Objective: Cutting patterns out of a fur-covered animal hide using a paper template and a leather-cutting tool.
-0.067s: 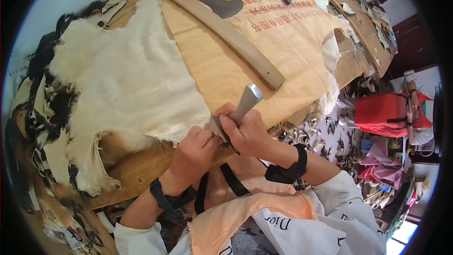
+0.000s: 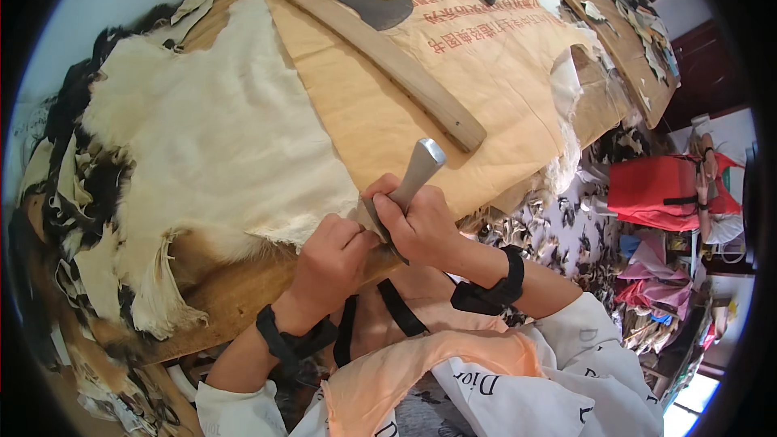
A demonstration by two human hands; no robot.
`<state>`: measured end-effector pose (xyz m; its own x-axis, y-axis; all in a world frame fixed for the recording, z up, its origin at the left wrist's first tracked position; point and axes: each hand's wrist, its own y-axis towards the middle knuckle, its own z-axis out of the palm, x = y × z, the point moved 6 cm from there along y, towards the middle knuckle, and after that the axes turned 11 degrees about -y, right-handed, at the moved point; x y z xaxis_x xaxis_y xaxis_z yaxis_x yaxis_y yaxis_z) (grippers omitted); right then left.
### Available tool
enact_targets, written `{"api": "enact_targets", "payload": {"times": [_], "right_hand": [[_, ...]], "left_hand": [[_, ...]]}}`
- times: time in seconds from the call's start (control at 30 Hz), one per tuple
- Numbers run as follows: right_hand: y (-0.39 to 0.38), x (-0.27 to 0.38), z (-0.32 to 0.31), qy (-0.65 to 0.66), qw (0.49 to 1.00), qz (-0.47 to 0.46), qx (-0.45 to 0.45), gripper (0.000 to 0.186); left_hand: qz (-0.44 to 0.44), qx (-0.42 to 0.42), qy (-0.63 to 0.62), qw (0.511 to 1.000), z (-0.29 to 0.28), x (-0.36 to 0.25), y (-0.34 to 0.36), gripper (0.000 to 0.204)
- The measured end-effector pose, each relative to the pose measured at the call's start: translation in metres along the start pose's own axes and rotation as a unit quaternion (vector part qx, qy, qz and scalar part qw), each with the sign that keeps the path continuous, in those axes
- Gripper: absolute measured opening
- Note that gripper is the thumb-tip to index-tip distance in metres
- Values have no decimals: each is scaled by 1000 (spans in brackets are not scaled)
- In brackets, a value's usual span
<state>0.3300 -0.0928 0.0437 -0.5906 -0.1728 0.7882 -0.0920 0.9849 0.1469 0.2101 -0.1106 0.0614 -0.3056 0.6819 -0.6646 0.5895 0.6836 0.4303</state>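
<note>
Your right hand (image 2: 419,222) wraps fingers round the grey, taper-handled metal knife (image 2: 420,168), left hand (image 2: 332,255) pinching broad cream hide (image 2: 227,137) (likely for tautness).

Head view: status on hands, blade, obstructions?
Right hand gripping grey-handled blade, tilted. Left hand curled at near edge of hide, grip unclear. Wooden bar on brown paper beyond, apart from both hands.
</note>
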Motion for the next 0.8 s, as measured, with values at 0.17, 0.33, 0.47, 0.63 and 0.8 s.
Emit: {"api": "enact_targets", "payload": {"times": [0.17,0.33,0.47,0.63,0.8], "right_hand": [[-7,12,-6,-19,998,-61,-29,8],[-20,11,-8,-4,998,-68,12,5],[-14,19,-9,-46,992,-121,10,6],[-4,20,-2,-67,989,-129,-22,6],[10,19,2,-89,990,-108,-6,6]], "left_hand": [[-41,-20,-15,999,0,7,1,16],[-122,-59,-90,987,-1,15,1,14],[-153,-70,-107,980,-1,20,-1,10],[-208,-62,-176,960,-2,28,-2,9],[-263,-79,-262,925,-3,34,-6,6]]}}
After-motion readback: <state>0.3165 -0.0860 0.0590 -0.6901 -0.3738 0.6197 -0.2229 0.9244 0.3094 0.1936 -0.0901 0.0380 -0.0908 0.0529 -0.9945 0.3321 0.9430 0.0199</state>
